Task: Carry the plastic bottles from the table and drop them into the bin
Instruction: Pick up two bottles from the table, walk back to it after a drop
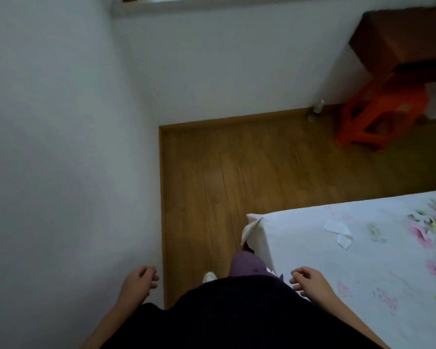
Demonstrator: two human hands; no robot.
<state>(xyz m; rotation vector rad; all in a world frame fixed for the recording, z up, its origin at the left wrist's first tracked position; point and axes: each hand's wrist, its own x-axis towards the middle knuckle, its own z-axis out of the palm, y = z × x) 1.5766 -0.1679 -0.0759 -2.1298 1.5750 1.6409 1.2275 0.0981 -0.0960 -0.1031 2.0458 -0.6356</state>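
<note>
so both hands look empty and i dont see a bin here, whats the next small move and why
Probably turn right along the floral-cloth table to look for a bottle. Both the left hand and right hand hang empty with fingers loosely curled, and the visible cloth carries only a scrap of white paper. No bin shows; a small bottle-like thing by the far wall is too blurred to tell.

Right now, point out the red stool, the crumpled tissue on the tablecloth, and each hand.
red stool [378,117]: head view, on its seat side.
crumpled tissue [339,233]: head view, its middle.
left hand [139,282]: head view, back of hand.
right hand [310,279]: head view, back of hand.
</note>
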